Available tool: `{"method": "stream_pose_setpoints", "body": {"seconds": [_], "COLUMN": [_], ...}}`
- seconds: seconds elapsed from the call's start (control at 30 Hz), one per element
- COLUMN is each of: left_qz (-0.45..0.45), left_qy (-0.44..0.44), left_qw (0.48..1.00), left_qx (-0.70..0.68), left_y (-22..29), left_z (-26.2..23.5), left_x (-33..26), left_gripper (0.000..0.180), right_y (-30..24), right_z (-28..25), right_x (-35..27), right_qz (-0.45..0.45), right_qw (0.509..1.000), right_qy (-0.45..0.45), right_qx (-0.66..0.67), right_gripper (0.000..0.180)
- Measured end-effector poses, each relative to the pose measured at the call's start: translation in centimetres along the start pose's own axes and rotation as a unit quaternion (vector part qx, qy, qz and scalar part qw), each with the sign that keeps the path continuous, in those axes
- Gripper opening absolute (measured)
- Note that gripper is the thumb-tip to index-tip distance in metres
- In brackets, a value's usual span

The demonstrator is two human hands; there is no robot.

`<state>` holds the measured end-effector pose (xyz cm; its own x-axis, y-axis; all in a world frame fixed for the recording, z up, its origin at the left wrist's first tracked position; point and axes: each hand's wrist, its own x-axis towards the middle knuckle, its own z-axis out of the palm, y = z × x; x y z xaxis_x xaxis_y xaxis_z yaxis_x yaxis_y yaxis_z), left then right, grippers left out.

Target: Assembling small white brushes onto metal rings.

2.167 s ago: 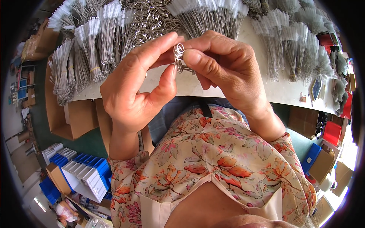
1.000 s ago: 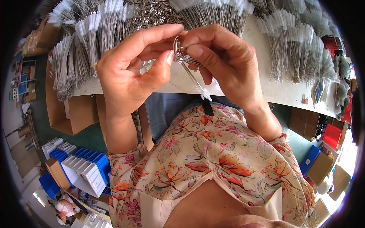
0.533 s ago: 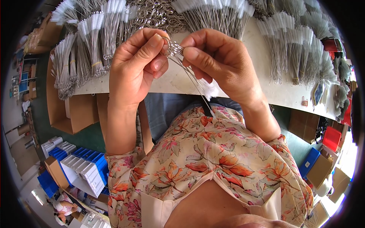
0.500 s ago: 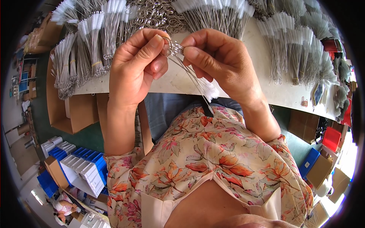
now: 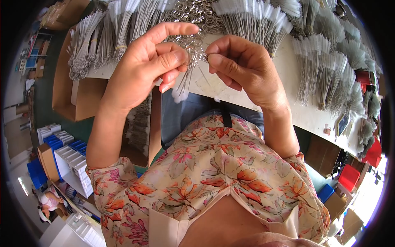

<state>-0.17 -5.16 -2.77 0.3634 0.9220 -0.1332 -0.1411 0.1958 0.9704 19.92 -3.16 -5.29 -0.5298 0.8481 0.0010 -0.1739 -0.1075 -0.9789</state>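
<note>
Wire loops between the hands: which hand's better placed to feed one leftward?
Likely the right hand: it pinches the wire loops, which poke out toward the left hand. White-tipped wires hang nearer the left.

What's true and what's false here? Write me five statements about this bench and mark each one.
1. Metal rings are heaped on the table. True.
2. The left forefinger is curled into the palm. False: the left hand has its forefinger stretched out.
3. The right hand pinches wires at its fingertips. True.
4. Brush bundles lie only left of the rings. False: brush bundles lie on both sides.
5. The shirt is plain blue. False: the shirt is pale with a floral print.
</note>
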Motion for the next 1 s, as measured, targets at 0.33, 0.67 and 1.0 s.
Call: {"method": "stream_pose_setpoints", "body": {"seconds": [0.33,0.67,1.0], "left_qz": [0.195,0.226,-0.144], "left_qy": [0.121,0.266,0.110], "left_qw": [0.973,0.933,0.833], "left_qx": [0.032,0.085,0.523], "left_y": [-1.5,-1.1,-12.6], "left_z": [-0.6,-2.2,-8.9], "left_x": [-2.4,-6.6,-10.1], "left_gripper": [0.020,0.018,0.012], "right_y": [1.1,4.7,9.0], "right_z": [3.6,9.1,4.3], "right_x": [0.0,2.4,-0.3], "right_qz": [-0.065,-0.140,0.063], "right_qw": [0.996,0.981,0.975], "right_qy": [-0.022,-0.027,-0.095], "right_qx": [0.050,-0.131,-0.189], "right_gripper": [0.013,0.015,0.010]}}
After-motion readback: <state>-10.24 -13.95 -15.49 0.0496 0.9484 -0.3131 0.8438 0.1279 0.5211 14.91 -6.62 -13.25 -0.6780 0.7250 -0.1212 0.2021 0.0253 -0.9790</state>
